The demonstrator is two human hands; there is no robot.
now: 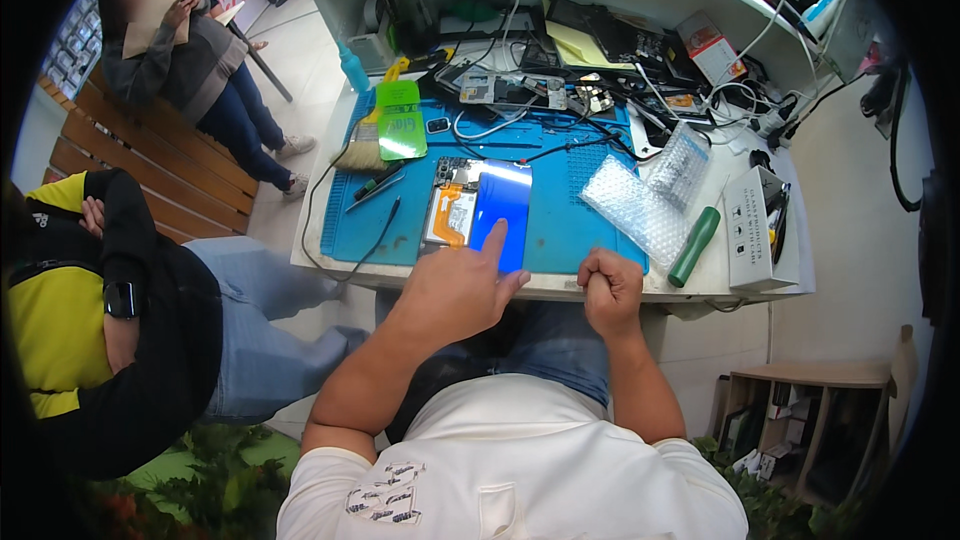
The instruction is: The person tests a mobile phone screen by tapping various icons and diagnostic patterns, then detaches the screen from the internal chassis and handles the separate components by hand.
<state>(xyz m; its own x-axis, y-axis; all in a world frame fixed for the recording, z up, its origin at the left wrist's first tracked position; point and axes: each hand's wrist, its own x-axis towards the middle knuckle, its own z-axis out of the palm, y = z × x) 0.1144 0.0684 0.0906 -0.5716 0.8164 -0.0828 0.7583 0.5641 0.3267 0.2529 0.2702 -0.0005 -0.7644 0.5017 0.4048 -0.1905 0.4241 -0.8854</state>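
Note:
My left hand (450,295) reaches up to an opened phone (447,208), its index finger out on the bright blue screen (501,195), thumb apart. An orange flex cable crosses the phone's exposed silver battery. My right hand (610,295) is curled closed at the mat's front edge; whatever it holds, if anything, is hidden. The phone lies on a blue repair mat (565,230). Left of it are tweezers (375,192), a brush (360,152) and a green card (400,120); to the right, bubble wrap (620,200) and a green cylindrical tool (693,247).
Cluttered electronics and cables (530,85) fill the desk's back. A white box of tools (755,235) stands at the right, a blue bottle (355,70) at the back left. A seated person (140,320) is close on my left, another (190,70) behind them. A small cabinet (810,375) stands lower right.

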